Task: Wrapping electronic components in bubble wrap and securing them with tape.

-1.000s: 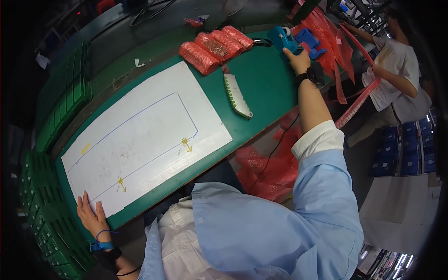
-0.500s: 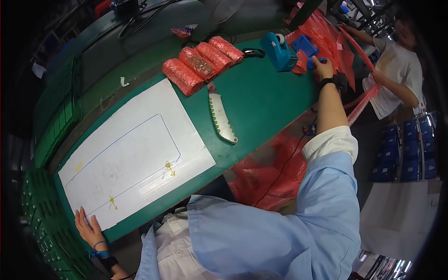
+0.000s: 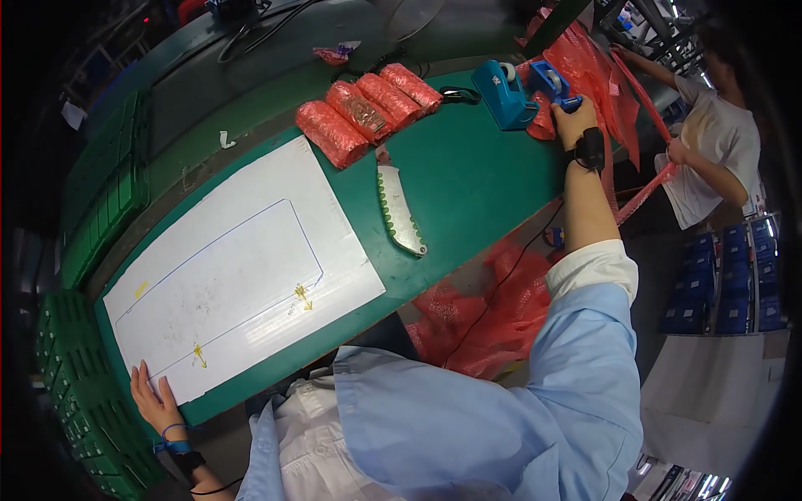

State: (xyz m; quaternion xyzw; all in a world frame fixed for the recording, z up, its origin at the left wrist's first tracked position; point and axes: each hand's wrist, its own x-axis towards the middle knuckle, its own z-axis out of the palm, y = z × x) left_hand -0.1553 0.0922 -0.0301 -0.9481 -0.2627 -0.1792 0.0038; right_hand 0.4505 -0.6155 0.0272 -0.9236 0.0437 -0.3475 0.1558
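Note:
My right hand (image 3: 573,122), with a black band at the wrist, reaches to the far right end of the green table (image 3: 476,179). Its fingers are closed on the blue grip of a blue tape dispenser (image 3: 547,80). A second blue tape dispenser (image 3: 504,93) stands just left of it. My left hand (image 3: 150,399) lies flat with fingers spread on the near left corner of a white sheet (image 3: 234,267) marked with a blue outline. Several red wrapped packs (image 3: 361,110) lie in a row at the back. A long white strip with green dots (image 3: 399,213) lies between the sheet and the dispensers.
Red plastic bags (image 3: 589,63) pile up at the table's right end, and more red plastic (image 3: 480,321) hangs below its front edge. A co-worker (image 3: 718,142) at the right handles a red strip. Green crates (image 3: 96,192) line the left; blue crates (image 3: 735,288) stand at the right.
My right hand has moved a little to the right, from the nearer dispenser to the farther one. My left hand has stayed on the sheet's corner.

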